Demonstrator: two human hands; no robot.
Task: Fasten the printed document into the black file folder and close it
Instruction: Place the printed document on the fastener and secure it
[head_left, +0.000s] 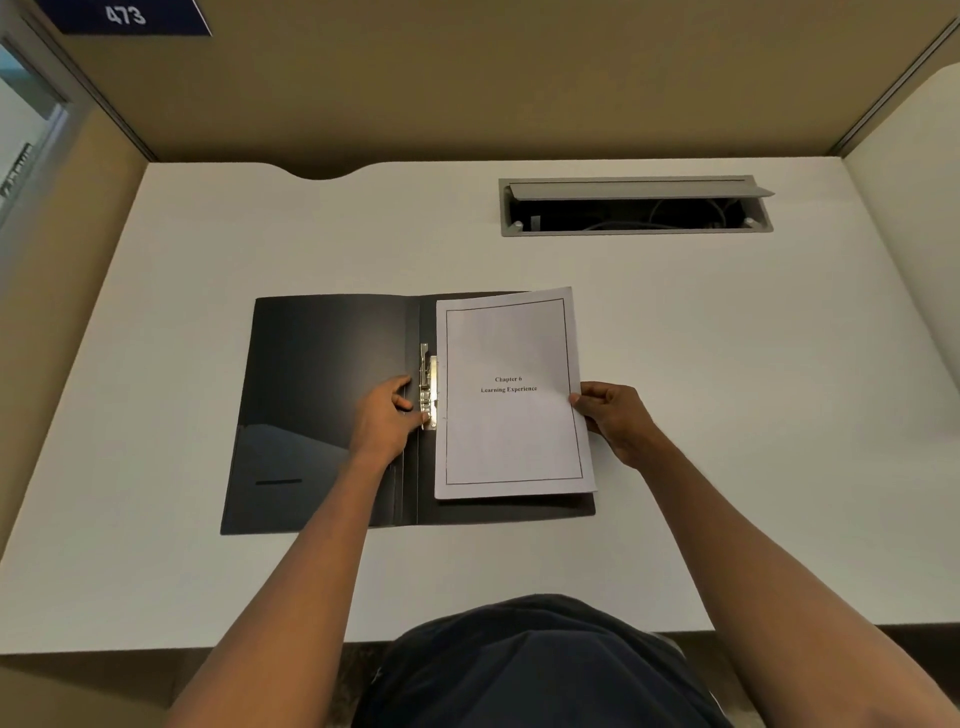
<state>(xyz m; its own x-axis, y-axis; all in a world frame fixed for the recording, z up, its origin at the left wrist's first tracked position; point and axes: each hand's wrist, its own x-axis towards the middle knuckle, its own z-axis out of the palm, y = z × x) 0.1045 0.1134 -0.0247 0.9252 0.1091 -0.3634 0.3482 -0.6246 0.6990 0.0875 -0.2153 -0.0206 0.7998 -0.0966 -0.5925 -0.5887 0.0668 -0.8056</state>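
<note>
The black file folder (311, 405) lies open on the white desk, its left flap bare. A printed document (511, 415) titled "Chapter 6 Learning Experience" rests on the folder's right half, slightly askew. The metal clip (428, 387) runs along the spine, just left of the paper's edge. My left hand (387, 421) rests on the spine with its fingertips on the lower end of the clip. My right hand (613, 415) pinches the document's right edge at mid height.
The white desk (727, 364) sits inside a beige cubicle with partition walls at left, back and right. An open grey cable tray (636, 205) is set into the desk at the back right. A curved notch cuts the desk's back edge.
</note>
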